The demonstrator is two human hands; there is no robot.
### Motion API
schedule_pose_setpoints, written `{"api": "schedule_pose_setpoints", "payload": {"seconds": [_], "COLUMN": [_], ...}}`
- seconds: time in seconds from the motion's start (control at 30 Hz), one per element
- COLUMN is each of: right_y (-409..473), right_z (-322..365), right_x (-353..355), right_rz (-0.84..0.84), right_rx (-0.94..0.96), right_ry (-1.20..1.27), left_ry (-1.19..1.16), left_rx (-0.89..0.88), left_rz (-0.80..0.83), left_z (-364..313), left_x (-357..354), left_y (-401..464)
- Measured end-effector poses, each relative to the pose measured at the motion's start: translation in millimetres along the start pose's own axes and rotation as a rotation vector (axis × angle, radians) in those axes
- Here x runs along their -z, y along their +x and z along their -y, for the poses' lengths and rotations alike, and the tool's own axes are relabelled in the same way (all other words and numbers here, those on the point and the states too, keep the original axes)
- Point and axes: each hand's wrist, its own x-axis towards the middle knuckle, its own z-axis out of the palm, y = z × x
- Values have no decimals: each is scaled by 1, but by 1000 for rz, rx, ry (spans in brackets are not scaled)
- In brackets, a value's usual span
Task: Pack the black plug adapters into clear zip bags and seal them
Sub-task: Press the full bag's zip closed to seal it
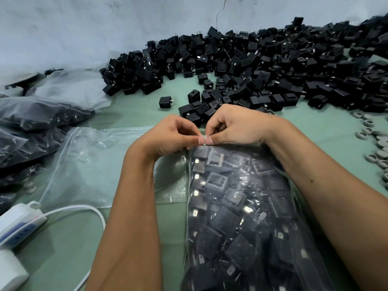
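Filled zip bag (241,206): left hand (168,137) and right hand (233,127) pinch its top edge, thumbs touching.

White power strip (20,222), grey rings (375,141)

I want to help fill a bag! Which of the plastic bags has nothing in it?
The flat clear bag lying just left of the left hand. The bag both hands pinch and the bags at far left are full of adapters.
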Motion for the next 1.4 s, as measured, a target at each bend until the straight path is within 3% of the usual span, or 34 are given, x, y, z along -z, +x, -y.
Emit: {"api": "schedule_pose_setpoints", "payload": {"seconds": [0.2,0.43,0.6,0.93,1.1,1.4], "right_y": [-10,-14,-29,-34,-52,-55], "right_z": [-5,-6,-22,-31,-44,-59], "right_x": [13,13,33,35,52,55], "right_rz": [82,61,143,61,131,38], "right_rx": [-86,-83,-209,-198,-261,-263], "right_ry": [-27,-40,-22,64,77,142], "left_ry": [-46,13,-19,120,45,58], "left_rx": [-34,-16,-49,-37,-12,4], "left_rz": [-12,35,37,16,43,5], "left_z": [11,2,4,-5,4,5], "left_x": [6,0,-1,-17,-10,-16], "left_y": [-3,3,1,13,13,15]}}
